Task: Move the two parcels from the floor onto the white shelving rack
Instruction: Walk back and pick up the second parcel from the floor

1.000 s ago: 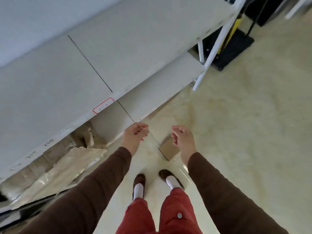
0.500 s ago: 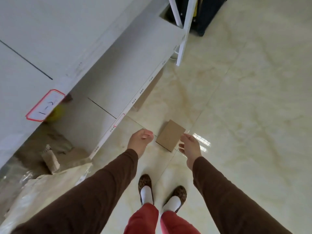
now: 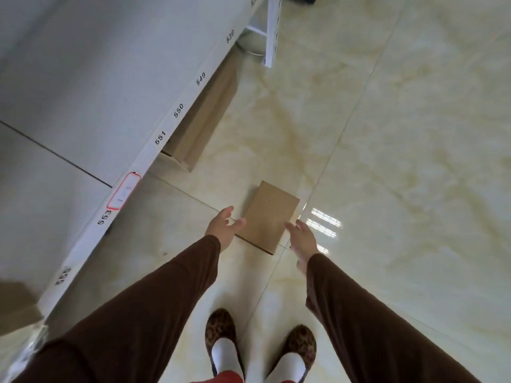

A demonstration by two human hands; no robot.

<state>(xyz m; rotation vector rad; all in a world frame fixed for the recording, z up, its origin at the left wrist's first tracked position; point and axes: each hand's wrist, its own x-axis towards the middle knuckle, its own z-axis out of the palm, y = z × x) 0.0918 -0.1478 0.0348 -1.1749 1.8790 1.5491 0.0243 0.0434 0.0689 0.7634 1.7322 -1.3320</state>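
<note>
A small flat brown parcel point(image 3: 269, 215) lies on the pale tiled floor in front of my feet. My left hand point(image 3: 223, 228) is open at the parcel's left edge, fingers spread. My right hand point(image 3: 302, 239) is open at its right edge. Neither hand grips the parcel. A larger brown cardboard parcel point(image 3: 206, 117) lies on the floor half under the white shelving rack point(image 3: 96, 78), which fills the left of the view.
The rack's front edge point(image 3: 166, 128) carries printed numbers and a red-bordered label point(image 3: 124, 190). A white rack post point(image 3: 272, 29) stands at the top. Brown cardboard point(image 3: 16, 308) shows at the lower left. Glossy floor point(image 3: 401, 161) spreads to the right.
The view has dropped lower toward the floor. Both hands have opened and come down to either side of the small parcel.
</note>
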